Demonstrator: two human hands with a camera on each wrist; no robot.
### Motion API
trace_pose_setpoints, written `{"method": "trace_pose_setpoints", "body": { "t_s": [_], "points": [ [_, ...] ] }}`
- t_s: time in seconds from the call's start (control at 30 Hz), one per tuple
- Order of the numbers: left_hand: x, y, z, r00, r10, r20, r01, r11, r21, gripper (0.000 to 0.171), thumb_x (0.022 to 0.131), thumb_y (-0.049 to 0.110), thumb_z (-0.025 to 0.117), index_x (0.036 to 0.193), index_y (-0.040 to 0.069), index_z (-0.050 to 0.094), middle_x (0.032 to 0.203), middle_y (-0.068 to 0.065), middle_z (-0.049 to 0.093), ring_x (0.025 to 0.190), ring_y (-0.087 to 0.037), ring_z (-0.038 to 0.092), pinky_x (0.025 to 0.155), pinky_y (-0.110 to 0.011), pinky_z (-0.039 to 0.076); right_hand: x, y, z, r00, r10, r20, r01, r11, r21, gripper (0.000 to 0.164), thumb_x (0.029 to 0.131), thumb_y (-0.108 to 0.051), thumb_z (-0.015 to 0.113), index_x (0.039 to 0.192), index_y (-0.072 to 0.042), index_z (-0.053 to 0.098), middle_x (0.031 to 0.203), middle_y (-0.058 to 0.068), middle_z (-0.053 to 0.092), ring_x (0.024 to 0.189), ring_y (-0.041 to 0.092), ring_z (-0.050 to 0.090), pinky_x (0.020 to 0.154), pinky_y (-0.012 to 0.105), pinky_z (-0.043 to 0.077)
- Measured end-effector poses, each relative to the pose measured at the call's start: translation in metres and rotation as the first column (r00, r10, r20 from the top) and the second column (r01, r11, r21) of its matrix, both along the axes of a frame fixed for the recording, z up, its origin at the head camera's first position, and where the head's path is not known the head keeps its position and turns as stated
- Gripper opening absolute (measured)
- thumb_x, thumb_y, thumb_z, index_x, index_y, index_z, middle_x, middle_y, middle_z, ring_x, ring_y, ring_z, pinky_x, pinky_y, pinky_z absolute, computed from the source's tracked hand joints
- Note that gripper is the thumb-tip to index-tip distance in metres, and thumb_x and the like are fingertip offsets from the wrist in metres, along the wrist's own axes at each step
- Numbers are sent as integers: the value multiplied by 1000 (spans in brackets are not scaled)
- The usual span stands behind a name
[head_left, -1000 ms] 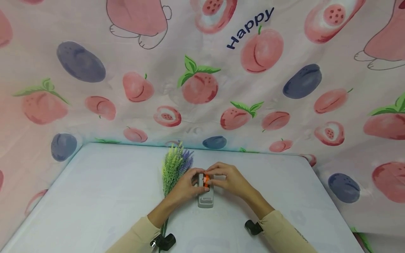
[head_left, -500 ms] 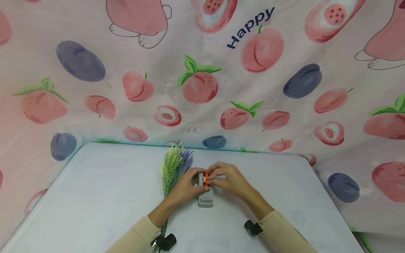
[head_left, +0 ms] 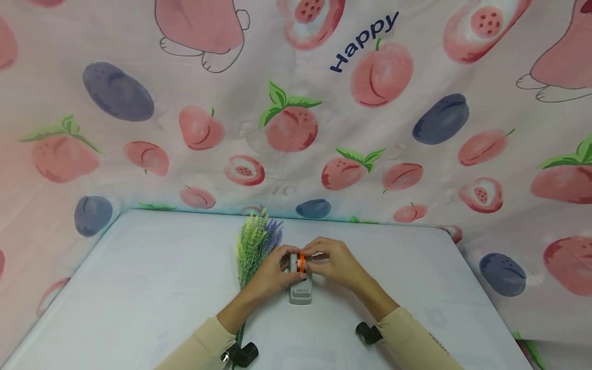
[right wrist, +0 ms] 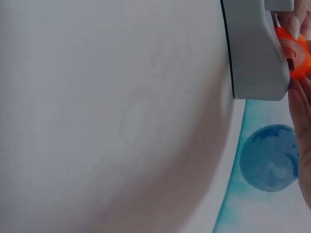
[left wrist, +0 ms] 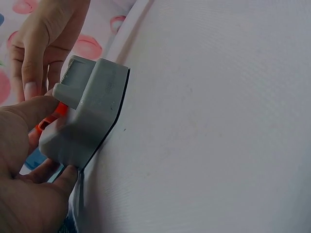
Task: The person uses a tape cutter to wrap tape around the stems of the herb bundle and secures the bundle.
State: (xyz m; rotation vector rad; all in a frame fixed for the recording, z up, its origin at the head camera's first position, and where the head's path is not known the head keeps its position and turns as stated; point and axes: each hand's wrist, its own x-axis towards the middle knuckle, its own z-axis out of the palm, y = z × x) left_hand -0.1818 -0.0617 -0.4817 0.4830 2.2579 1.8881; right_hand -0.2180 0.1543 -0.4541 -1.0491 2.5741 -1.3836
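Observation:
A grey tape dispenser (head_left: 300, 294) stands on the white table, end-on to the head camera. An orange tape spool (head_left: 301, 263) sits in its hollow; whether it is fully seated I cannot tell. My left hand (head_left: 273, 272) grips the dispenser, its thumb on the near part and fingers around the far side. In the left wrist view the fingertips (left wrist: 68, 177) rest by the dispenser's base. My right hand (head_left: 339, 264) reaches in from the right, thumb and fingers bent at the spool's edge. Fingers partly cover the orange spool (right wrist: 299, 53) in the right wrist view.
A bunch of yellow-green and purple artificial lavender (head_left: 254, 246) lies left of the dispenser, its stems passing under the left forearm. Behind the white table (head_left: 393, 267) hangs a fruit-printed cloth (head_left: 296, 174). Black wrist cameras sit on both cuffs.
The right thumb and fingers have shifted slightly on the orange spool, which shows more upright in the hollow. The left hand and the dispenser have stayed in place.

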Motion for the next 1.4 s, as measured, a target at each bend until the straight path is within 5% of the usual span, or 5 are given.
{"method": "trace_pose_setpoints", "body": {
  "t_s": [0.5, 0.83, 1.07, 1.4],
  "points": [
    [-1, 1, -2, 1000, 29, -4, -30, 998, -50, 51, 86, 15, 84, 130, 11, 59, 140, -14, 51, 138, -37, 49, 112, -48, 42, 0, -3, 1, 998, -50, 49, 53, 996, -70, 14, 89, -18, 79, 101, -13, 83, 101, -2, 73, 95, 16, 68, 78, 25, 56],
    [0, 1, -2, 999, 33, -22, -34, 998, -56, 49, 91, 22, 80, 132, 8, 58, 139, -14, 52, 137, -34, 51, 112, -48, 42, 2, 5, -4, 999, 13, -35, -13, 1000, -22, 23, 88, -16, 80, 110, -13, 80, 116, -1, 73, 107, 18, 69, 86, 36, 59],
    [-1, 2, 0, 1000, 22, -14, -22, 999, -36, 55, 86, 11, 82, 133, 3, 55, 140, -19, 49, 136, -42, 50, 110, -50, 44, 3, 0, -3, 998, -18, -55, 16, 1000, -25, 24, 86, -14, 82, 110, -12, 80, 113, -2, 74, 104, 17, 71, 85, 30, 60],
    [-2, 1, -2, 999, 2, -44, -4, 999, -54, 53, 88, 11, 81, 134, 5, 55, 140, -16, 49, 136, -36, 51, 111, -47, 44, 5, 1, -3, 998, -5, -65, 0, 998, -67, 18, 87, -9, 81, 105, -12, 79, 112, 2, 75, 103, 19, 71, 84, 32, 61]
  ]
}}
